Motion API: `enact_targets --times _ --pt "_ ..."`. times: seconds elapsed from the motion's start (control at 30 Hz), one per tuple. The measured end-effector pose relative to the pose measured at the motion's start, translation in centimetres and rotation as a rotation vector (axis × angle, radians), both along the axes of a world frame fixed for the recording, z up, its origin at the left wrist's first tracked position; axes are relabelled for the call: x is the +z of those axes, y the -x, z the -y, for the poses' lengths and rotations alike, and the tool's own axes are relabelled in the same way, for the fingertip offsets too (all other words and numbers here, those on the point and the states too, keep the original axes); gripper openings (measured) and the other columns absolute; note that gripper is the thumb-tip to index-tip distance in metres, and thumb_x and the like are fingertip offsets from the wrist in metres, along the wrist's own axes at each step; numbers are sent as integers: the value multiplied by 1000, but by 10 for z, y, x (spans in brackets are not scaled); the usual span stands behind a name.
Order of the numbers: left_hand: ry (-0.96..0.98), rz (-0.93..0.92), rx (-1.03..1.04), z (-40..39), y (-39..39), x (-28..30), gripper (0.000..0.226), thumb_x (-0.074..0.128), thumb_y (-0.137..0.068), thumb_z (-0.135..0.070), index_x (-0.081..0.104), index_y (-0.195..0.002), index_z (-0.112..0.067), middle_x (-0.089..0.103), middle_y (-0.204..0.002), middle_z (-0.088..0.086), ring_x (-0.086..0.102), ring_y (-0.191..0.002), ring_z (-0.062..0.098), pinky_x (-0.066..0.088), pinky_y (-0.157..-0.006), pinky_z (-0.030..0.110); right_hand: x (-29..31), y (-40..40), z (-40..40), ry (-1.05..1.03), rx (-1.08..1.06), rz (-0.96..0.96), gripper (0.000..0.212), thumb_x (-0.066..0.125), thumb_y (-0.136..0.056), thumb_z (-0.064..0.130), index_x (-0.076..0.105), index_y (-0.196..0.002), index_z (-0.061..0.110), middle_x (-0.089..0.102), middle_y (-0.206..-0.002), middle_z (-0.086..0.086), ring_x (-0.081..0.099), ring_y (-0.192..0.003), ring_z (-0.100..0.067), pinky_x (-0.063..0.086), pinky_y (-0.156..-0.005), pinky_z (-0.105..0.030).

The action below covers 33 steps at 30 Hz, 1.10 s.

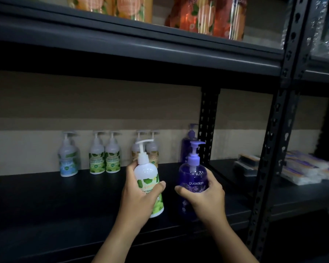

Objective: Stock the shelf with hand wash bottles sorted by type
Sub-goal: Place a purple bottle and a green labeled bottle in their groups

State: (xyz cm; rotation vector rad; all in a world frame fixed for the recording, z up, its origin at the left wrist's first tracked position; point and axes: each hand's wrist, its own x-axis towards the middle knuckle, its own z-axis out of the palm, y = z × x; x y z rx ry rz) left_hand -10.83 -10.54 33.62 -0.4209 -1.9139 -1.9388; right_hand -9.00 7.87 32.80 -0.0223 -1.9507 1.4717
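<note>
**Two bottles in hand, back row partly stocked**

Dark metal shelving fills the view, with a pale wall behind the middle shelf.

Fingers of the left hand wrap round a white bottle with a green leaf label. Fingers of the right hand wrap round a purple bottle. Both bottles stand near the shelf's front edge, towards its right end; whether their bases rest on the board I cannot tell. The white one's long axis is near vertical, leaning slightly left at the top, its nozzle pointing right. The purple one is upright, nozzle also pointing right.

Outward, along the shelf's back edge, stand a blue-label bottle, two green-label bottles, two tan-label bottles partly hidden behind the white one, and another purple bottle at the back right corner.

By my reading, sorting is under way: each type has its spot, and the two held bottles remain to be set with their green and purple matches. Much of the shelf is bare, so more stocking seems likely.
</note>
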Motion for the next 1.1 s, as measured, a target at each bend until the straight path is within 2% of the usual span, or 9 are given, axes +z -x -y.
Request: enact_targets --times 0.17,0.27,0.37,0.5,0.67,0.73,0.83,0.97,1.1 --pt "-55 13 18 1 7 -1 64 86 -79 -16 49 -115 -53 70 -95 -19 70 -82 4 58 -84 38 -5 22 -3 47 -46 107 86 100 -51 37 47 -119 32 71 -103 12 70 -90 -2 56 -85 -29" --pt "-80 8 38 3 13 -4 65 87 -78 -16 50 -115 -55 71 -98 -13 71 -85 8 59 -85 41 -6 43 -6 8 -106 183 90 96 -48 54 40 -116 35 66 -112 4 66 -100 -17 56 -90 -40" --pt "-86 10 32 4 17 -7 66 88 -79 -15 50 -116 -55 70 -98 -15 72 -86 8 58 -84 39 -10 64 -8 -61 -130 187 84 96 -62 37 45 -127 27 61 -122 -3 62 -105 -20 49 -88 -30" --pt "-97 9 40 4 24 -11 61 88 -79 -13 52 -115 -47 70 -96 -20 71 -83 4 56 -82 36 -8 96 -7 -108 -159 240 92 92 -71 27 41 -147 22 40 -136 -9 51 -116 -23 38 -92 -25" --pt "-126 25 59 4 41 -14 62 87 -81 -17 50 -123 -42 71 -94 -10 73 -82 10 58 -77 37 -8 137 -10 -75 -194 225 84 94 -67 14 47 -137 8 51 -134 -15 54 -118 -26 36 -91 -22" --pt "-153 26 58 4 47 -16 61 85 -83 -17 48 -126 -41 71 -100 -5 73 -83 10 56 -75 33 -11 152 -11 -64 -209 240 73 94 -66 12 51 -125 6 58 -128 -14 55 -108 -19 38 -88 -20" --pt "-203 29 56 4 53 -18 66 79 -87 -15 43 -139 -36 70 -112 -3 72 -90 5 54 -78 29 -15 177 -13 -64 -242 273 63 95 -66 15 52 -113 7 66 -116 -14 65 -105 -25 44 -86 -23" --pt "-254 27 75 5 59 -21 68 76 -88 -16 40 -143 -32 65 -120 -5 69 -92 -3 51 -79 23 -14 201 -14 -102 -261 334 60 92 -71 20 54 -114 3 66 -118 -18 65 -111 -33 49 -91 -32" --pt "-304 19 107 7 65 -21 69 77 -81 -26 42 -140 -34 65 -120 -3 68 -93 -2 52 -83 28 -12 217 -14 -151 -288 387 64 90 -75 25 54 -123 2 60 -128 -21 60 -118 -37 49 -99 -41"
